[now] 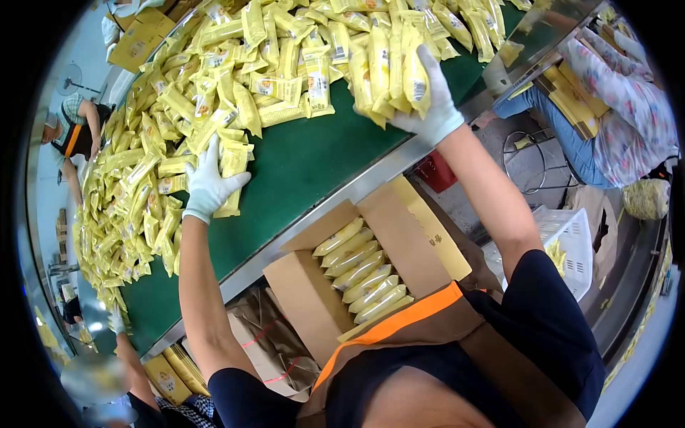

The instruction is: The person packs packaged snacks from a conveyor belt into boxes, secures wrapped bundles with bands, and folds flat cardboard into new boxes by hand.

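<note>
My right hand (pixel 435 114), in a white glove, grips a row of several yellow snack packets (pixel 382 68) standing side by side above the green conveyor belt (pixel 292 160). My left hand (pixel 208 184), also gloved, reaches into the packet pile (pixel 153 146). Its fingers are stretched and its thumb is spread out, touching a yellow packet (pixel 234 162) at the pile's edge. In front of my body an open cardboard box (pixel 310 299) contains a row of several yellow packets (pixel 357 267).
A metal rail (pixel 246 274) edges the belt. Right of the box are a red bin (pixel 435 171), a white plastic crate (pixel 574 239) and a wire stool (pixel 528 160). A seated person (pixel 614 114) is at right; other workers are at left, one with a gloved hand (pixel 116 319) at the belt.
</note>
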{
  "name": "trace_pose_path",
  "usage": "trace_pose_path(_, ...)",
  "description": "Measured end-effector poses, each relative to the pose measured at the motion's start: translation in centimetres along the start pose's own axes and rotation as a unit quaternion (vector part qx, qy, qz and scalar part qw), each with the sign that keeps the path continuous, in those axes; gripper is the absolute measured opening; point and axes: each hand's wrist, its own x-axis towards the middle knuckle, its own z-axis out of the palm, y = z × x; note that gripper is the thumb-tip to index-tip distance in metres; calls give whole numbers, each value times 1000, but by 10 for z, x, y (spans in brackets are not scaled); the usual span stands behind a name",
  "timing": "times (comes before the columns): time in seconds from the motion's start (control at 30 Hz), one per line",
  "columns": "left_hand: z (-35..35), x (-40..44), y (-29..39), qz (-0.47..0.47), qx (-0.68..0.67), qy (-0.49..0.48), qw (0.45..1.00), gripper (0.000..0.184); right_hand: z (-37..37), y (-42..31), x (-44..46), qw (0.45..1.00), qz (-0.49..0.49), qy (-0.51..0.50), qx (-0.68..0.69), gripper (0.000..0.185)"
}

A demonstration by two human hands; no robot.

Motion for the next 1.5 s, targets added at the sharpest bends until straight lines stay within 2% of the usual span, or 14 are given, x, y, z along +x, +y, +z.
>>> trace_pose_path(0.37,4,-36,38,22,-5,70,997,118,37,-26,-25,971,31,42,-235,59)
trace_pose_path(0.43,6,-38,40,1,-3,69,998,115,45,-44,-27,746,25,-2,-665,67)
trace_pose_path(0.47,10,-38,37,14,-2,89,996,115,47,-40,-25,491,-72,-2,-868,73)
trace_pose_path(0.53,11,-34,33,9,53,100,994,117,44,-27,-22,304,9,-51,-951,83)
trace_pose_path(0.67,-25,-37,56,-17,65,-122,990,116,1,-16,-27,340,-26,-89,-936,84)
trace_pose_path(0.97,-12,-22,39,-89,-13,-72,993,125,6,-18,-22,344,25,-88,-935,87)
trace_pose_path(1.1,23,-45,0,-18,-435,101,895,122,59,-31,-50,749,73,-124,-646,83)
trace_pose_path(1.17,-21,-98,25,-79,-642,22,762,104,92,-6,-81,604,-97,-292,-735,73)
trace_pose_path(1.2,-32,-118,28,-88,-721,-39,686,98,124,10,-96,423,-65,-390,-815,61)
trace_pose_path(1.27,-34,-161,48,-37,-761,-3,648,89,124,61,-131,332,-98,-482,-805,54)
trace_pose_path(1.37,-47,-173,87,60,-561,-230,793,99,114,124,-149,228,5,-529,-817,52)
trace_pose_path(1.4,-38,-172,102,109,-464,-254,842,102,128,125,-146,211,135,-523,-814,54)
trace_pose_path(1.43,-29,-171,117,162,-368,-270,875,106,76,161,-157,374,64,-486,-787,56)
trace_pose_path(1.5,-27,-166,156,151,-95,-266,947,109,27,189,-169,474,44,-457,-752,59)
